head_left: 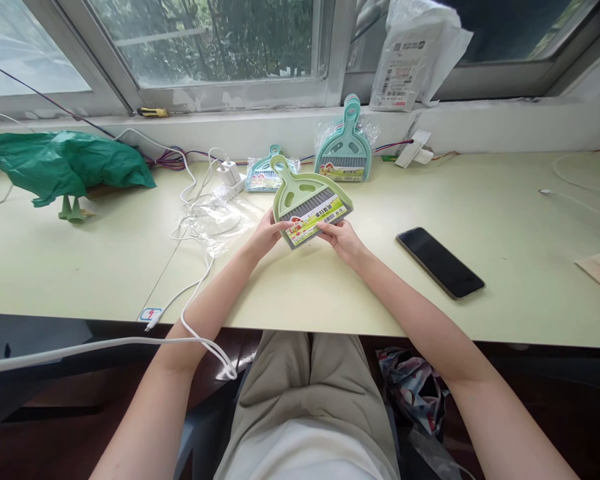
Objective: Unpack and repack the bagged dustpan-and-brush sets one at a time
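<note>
Your left hand [267, 235] and right hand [343, 239] both pinch the green dustpan set [307, 200] by its lower edge, above the desk [330, 287]. Phone [440, 262] lies just right.

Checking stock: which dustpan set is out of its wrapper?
The light green set in the left hand and right hand; both teal sets sit in clear plastic.

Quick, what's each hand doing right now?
Left hand: shut on the light green plastic dustpan-and-brush set.
Right hand: shut on the same set's labelled edge.
</note>
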Demonstrator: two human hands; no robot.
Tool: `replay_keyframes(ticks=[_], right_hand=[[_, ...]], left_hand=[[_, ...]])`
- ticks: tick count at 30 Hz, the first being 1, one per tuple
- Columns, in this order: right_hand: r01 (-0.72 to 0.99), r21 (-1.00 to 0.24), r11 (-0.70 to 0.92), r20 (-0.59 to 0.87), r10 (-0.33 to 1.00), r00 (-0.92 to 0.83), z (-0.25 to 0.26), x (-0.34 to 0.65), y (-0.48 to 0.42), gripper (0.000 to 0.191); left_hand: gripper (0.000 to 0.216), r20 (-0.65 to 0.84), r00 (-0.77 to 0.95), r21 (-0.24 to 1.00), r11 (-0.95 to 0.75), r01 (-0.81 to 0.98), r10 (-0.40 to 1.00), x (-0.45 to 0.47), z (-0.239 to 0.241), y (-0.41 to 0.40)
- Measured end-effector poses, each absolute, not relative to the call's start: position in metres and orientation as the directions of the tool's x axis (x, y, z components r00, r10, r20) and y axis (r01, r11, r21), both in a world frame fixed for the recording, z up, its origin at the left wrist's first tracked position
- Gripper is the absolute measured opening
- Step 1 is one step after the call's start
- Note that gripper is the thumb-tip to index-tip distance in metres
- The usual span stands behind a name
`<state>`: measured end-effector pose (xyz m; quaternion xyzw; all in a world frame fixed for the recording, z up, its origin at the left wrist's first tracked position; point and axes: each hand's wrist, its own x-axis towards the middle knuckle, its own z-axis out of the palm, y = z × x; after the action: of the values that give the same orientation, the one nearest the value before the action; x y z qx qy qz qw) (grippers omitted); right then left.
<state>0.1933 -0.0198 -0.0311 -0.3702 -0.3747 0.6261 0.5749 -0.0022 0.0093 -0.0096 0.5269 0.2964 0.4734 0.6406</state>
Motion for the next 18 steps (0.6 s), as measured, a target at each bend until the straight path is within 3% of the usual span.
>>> replay_keyframes(ticks=[5,18], right_hand=[[-0.451,-0.892,-0.039,-0.017,0.998,-0.054,-0.0306,0.1924,-0.0205,0.021],[-0.461,-0.887,-0.037,-0.025,0.999,-0.033,-0.03,0.1911,-0.0208,0.021]], left_hand=[[0.07,0.143,0.391,0.962,-0.035,-0.27,0.909,-0.0036,-0.0099,0.0083],[0.068,0.134,0.338,0.948,-0.021,-0.318,0.932,0.0024,-0.0133,0.0082]])
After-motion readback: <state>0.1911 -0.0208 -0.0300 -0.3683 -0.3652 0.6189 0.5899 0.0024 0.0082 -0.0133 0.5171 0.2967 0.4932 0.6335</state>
